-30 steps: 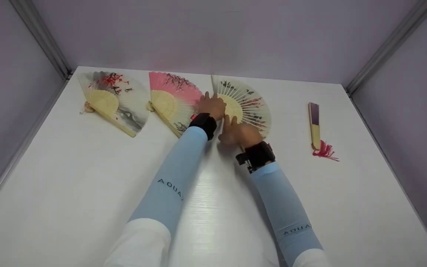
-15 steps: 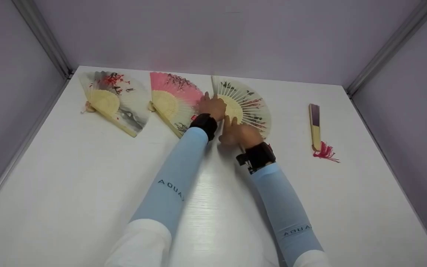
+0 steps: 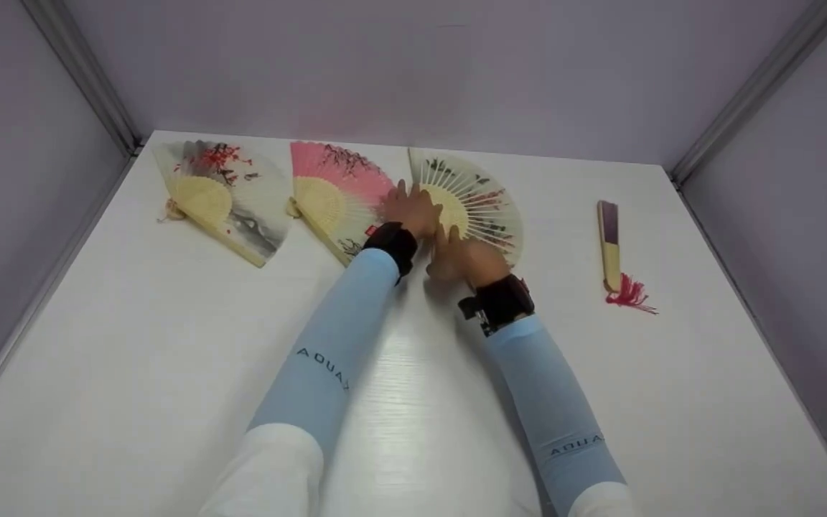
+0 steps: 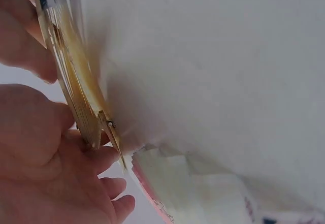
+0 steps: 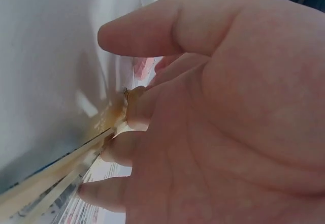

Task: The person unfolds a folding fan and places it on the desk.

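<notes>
1. Toward twelve o'clock on the white table (image 3: 133,373), both hands meet over an open cream paper fan with bamboo ribs and dark and red painted sprigs (image 3: 482,205), which lies spread flat near the back wall.
2. At the fan's ten o'clock edge, the left hand (image 3: 408,210) lies with its fingers on the ribs; the left wrist view shows fingers curled against the stacked bamboo slats (image 4: 76,107) near the pivot pin, so it is grasping the fan.
3. At the fan's six o'clock side, the right hand (image 3: 467,258) grips the lower ribs; the right wrist view shows its fingers (image 5: 132,148) folded round the slat bundle by the pivot, thumb stretched above.
4. At nine o'clock from this fan, just beside it, lies an open pink and cream paper fan with dark branches (image 3: 338,194).
5. Farther toward nine o'clock lies an open cream and grey paper fan with red blossoms (image 3: 223,194).
6. At three o'clock, well apart, a folded purple and bamboo fan with a red tassel (image 3: 609,244) lies closed.
</notes>
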